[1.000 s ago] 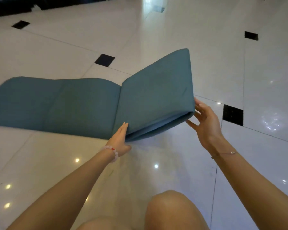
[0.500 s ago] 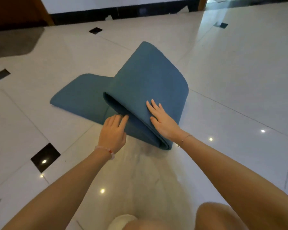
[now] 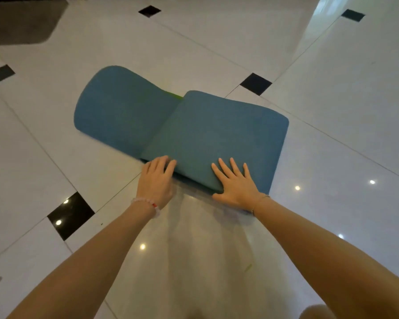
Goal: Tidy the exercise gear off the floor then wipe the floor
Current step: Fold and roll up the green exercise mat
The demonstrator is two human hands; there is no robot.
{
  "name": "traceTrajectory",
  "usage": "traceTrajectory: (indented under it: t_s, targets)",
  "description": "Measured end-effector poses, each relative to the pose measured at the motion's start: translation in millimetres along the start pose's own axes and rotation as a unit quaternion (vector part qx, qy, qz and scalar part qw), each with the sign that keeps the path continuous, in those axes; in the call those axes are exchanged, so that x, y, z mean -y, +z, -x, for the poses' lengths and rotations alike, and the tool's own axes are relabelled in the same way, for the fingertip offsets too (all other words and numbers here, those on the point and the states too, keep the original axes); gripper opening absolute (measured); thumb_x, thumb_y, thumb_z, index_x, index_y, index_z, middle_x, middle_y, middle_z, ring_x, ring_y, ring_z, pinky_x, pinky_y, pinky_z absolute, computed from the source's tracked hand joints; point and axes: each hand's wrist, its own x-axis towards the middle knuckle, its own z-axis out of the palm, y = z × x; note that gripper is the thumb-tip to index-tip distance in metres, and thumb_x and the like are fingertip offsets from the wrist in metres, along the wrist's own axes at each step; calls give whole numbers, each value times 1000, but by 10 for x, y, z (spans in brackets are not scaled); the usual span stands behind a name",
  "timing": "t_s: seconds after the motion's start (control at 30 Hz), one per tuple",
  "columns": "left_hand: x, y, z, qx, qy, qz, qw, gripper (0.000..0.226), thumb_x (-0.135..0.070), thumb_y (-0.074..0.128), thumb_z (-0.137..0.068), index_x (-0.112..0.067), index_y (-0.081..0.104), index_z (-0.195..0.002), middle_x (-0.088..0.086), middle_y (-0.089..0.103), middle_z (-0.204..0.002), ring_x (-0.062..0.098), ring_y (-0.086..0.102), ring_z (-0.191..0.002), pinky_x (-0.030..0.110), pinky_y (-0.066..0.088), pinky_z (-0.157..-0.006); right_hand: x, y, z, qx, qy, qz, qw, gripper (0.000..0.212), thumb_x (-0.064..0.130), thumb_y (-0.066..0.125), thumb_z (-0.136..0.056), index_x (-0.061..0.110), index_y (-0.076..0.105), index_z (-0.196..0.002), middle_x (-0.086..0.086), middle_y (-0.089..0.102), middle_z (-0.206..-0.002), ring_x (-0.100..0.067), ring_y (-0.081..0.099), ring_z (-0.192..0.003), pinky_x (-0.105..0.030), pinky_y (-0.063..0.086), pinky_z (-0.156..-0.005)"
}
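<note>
As a person leans over a glossy white tiled floor [image 3: 332,107], a thick teal exercise mat [image 3: 205,132] lies partly folded on it, with a doubled section nearest the viewer and a single rounded flap running out from its far left. The right hand [image 3: 236,184] lies flat on top of the doubled section at its near edge, fingers straight and spread, pressing down and gripping nothing. The left hand [image 3: 156,180] meets the near left corner of that section with fingers bent against the edge; whether they hook under the top layer cannot be told. A sliver of bright green [image 3: 176,96] shows at the mat's far side, too hidden to identify. The padding looks springy, so the fold may pop open if the pressure comes off, and on polished tile the whole mat could skid away under a forward push. The layers sit skewed, so a further fold might come out crooked. Tile shows on every side of the mat, and a dark rug [image 3: 21,21] lies well beyond its far left corner, leaving ample room to turn or drag it.
</note>
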Motion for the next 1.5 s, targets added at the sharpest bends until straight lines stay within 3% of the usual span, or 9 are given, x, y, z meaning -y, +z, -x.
traceTrajectory:
  t_s: [0.07, 0.1, 0.2, 0.3, 0.43, 0.87, 1.1, 1.27, 1.5]
  targets:
    - [27, 60, -7, 24, 12, 6, 1000, 68, -1, 68, -56, -5, 55, -122, 18, 57, -121, 38, 55, -112, 48, 46, -94, -85, -57, 91, -72, -16, -174, 982, 71, 45, 47, -93, 24, 12, -151, 7, 7, -159, -18, -1, -147, -44, -3, -117]
    - [21, 74, -6, 39, 10, 5, 999, 74, -1, 70, -56, -6, 52, -128, 19, 54, -127, 39, 51, -119, 51, 43, -99, -150, -74, 150, -134, 5, -299, 945, 63, 38, 51, -93, 23, 24, -149, 11, 21, -154, -12, 11, -145, -37, 6, -117]
    - [-50, 54, -24, 64, -7, 6, 998, 80, -5, 66, -69, -11, 35, -143, 15, 37, -146, 37, 31, -137, 51, 25, -111, -412, -111, 312, -291, 184, -563, 751, 49, 32, 56, -92, 21, 43, -138, 7, 44, -140, -11, 41, -128, -32, 34, -109]
    - [-105, 70, -39, 150, -39, -21, 988, 82, -17, 54, -84, -19, 6, -150, 5, 8, -158, 27, 3, -145, 47, 6, -116, -694, -52, 431, -204, 332, -677, 625, 57, 42, 54, -92, 13, 38, -139, -14, 41, -143, -28, 44, -127, -45, 39, -105]
    - [-197, 76, -90, 230, -47, -81, 969, 84, -29, 49, -89, -21, -8, -149, 2, -8, -158, 25, -7, -145, 52, 0, -115, -802, 38, 558, -26, 334, -798, 501, 73, 56, 48, -89, 12, 30, -144, -14, 44, -140, -32, 48, -118, -50, 42, -96]
    - [-240, 26, -90, 275, -70, -95, 954, 88, -30, 48, -90, -20, -18, -147, 1, -18, -157, 25, -14, -144, 56, -3, -113, -812, 121, 415, 2, 305, -788, 535, 67, 46, 68, -80, 13, 42, -132, -7, 52, -126, -30, 50, -116, -51, 47, -93]
    - [-221, -55, -83, 286, -76, -82, 952, 87, -32, 49, -89, -24, -15, -147, -4, -15, -157, 21, -8, -146, 56, 0, -114, -718, 13, 509, -61, 300, -796, 523, 46, 38, 72, -79, 14, 53, -113, -3, 63, -102, -19, 60, -88, -33, 53, -63]
    - [-624, -126, 65, 294, 6, -76, 953, 89, -34, 51, -87, -29, -15, -147, -8, -15, -157, 21, -7, -146, 57, 2, -113, -1031, 176, 1026, -86, 327, -791, 509, 40, 37, 71, -79, 13, 55, -107, -3, 63, -96, -18, 60, -84, -32, 52, -62]
    - [-1847, -100, 368, 278, 162, 33, 946, 90, -27, 52, -84, -33, -12, -147, -10, -13, -157, 22, -8, -146, 50, 4, -115, -1944, 433, 2329, -151, 400, -753, 501, 67, 47, 77, -67, 10, 60, -120, -5, 68, -108, -18, 64, -95, -33, 52, -71]
